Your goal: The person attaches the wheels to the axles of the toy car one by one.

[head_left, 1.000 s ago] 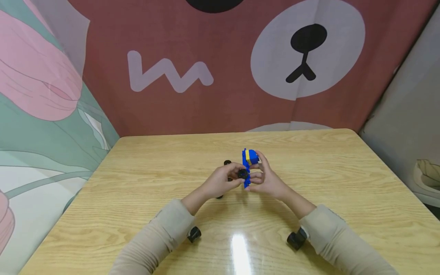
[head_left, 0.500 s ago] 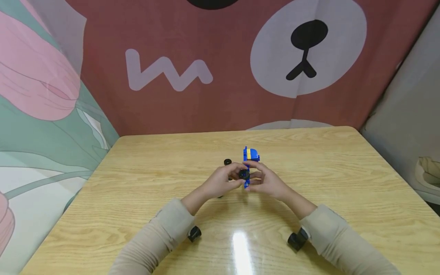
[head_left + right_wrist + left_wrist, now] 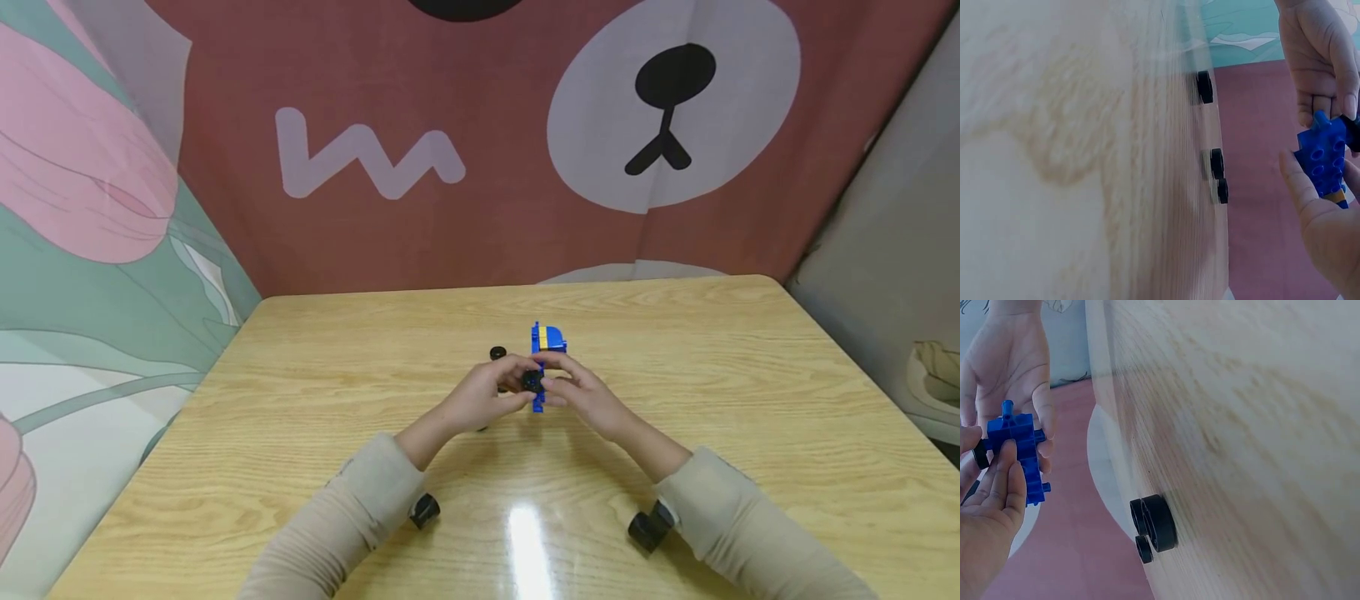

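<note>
Both hands hold a blue toy car body (image 3: 553, 337) with a yellow stripe, raised over the table. My left hand (image 3: 486, 392) pinches a black toy wheel (image 3: 532, 381) at the car's side, thumb below and fingers above. From the other side, my right hand (image 3: 592, 398) grips the body, its fingers bent around it. In the left wrist view, the car's blue underside (image 3: 1013, 430) shows short axle pegs, with the wheel (image 3: 980, 455) at one of them. Round studs on the blue body (image 3: 1325, 153) face the right wrist view; fingers partly cover the wheel there.
Three loose black wheels lie on the wooden table; one wheel (image 3: 498, 353) shows behind the left hand, the others mostly hidden by it. The wheels (image 3: 1204, 87) stand apart in the right wrist view. A printed curtain (image 3: 495, 233) hangs behind the table.
The right hand's upper finger has come down from the car's raised blue-and-yellow end to its middle, and its fingers have closed in toward the wheel. The left hand has barely moved.
</note>
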Demonstrator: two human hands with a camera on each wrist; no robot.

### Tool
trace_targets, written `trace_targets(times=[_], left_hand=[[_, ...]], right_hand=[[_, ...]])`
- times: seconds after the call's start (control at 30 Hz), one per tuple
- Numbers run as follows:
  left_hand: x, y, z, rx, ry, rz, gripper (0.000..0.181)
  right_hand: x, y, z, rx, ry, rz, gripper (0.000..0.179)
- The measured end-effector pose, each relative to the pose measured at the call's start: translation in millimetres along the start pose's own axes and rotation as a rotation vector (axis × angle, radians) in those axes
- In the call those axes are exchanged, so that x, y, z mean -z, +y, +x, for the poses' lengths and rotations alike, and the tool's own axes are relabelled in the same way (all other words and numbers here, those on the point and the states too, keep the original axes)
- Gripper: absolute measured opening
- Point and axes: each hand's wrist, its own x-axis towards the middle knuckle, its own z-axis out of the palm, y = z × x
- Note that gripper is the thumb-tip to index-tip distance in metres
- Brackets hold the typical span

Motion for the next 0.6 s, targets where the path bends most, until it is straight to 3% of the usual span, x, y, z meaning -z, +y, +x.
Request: trace_targets(times=[0.3,0.6], left_hand=[[-0.9,0.9,-1.2,0.001,-0.001,-0.051,0.031],[-4.1,-7.2,-0.9,0.161,0.033,-0.359,0.027]], right_hand=[[-1.1,0.2,-0.3,-0.035,0.027,0.005,0.040],[-2.2,-0.5,-1.2,-0.007,0.016,0.032,0.040]])
